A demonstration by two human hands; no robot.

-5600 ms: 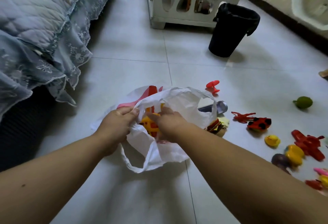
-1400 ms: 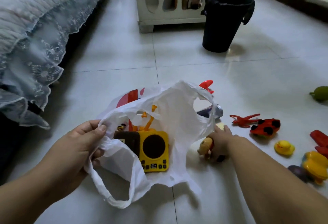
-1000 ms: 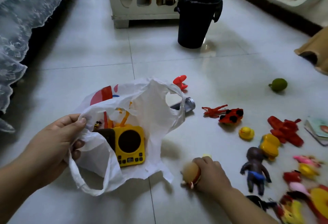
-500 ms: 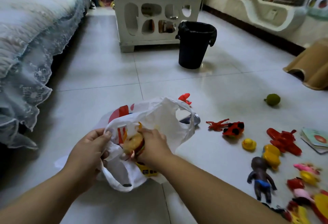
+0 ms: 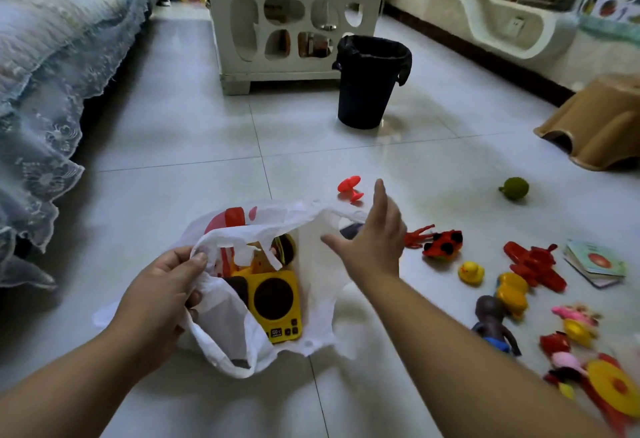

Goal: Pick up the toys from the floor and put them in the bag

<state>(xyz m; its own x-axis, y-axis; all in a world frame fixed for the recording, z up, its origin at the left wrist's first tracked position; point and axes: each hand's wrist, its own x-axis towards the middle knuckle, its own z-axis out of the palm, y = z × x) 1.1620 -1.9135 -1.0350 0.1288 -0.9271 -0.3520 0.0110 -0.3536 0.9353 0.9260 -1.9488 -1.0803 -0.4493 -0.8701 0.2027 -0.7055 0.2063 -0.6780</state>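
Observation:
A white plastic bag (image 5: 225, 330) lies open on the tiled floor, with a yellow toy radio (image 5: 277, 302) and other toys inside. My left hand (image 5: 162, 295) grips the bag's near rim and holds it open. My right hand (image 5: 374, 240) hovers empty just right of the bag's mouth, fingers spread. Toys lie on the floor to the right: a red suction toy (image 5: 350, 188), a ladybird (image 5: 443, 243), a yellow duck (image 5: 470, 273), a red plane (image 5: 535, 266), a dark doll (image 5: 491, 319) and a green ball (image 5: 515, 188).
A black bin (image 5: 369, 82) stands in front of a white cabinet (image 5: 294, 21). A bed with a lace skirt (image 5: 45, 98) runs along the left. A tan stool (image 5: 599, 122) and a small book (image 5: 594, 262) are at the right.
My right hand has come out of the bag empty and moved right; the round toy it held is no longer in it. The left hand keeps hold of the rim.

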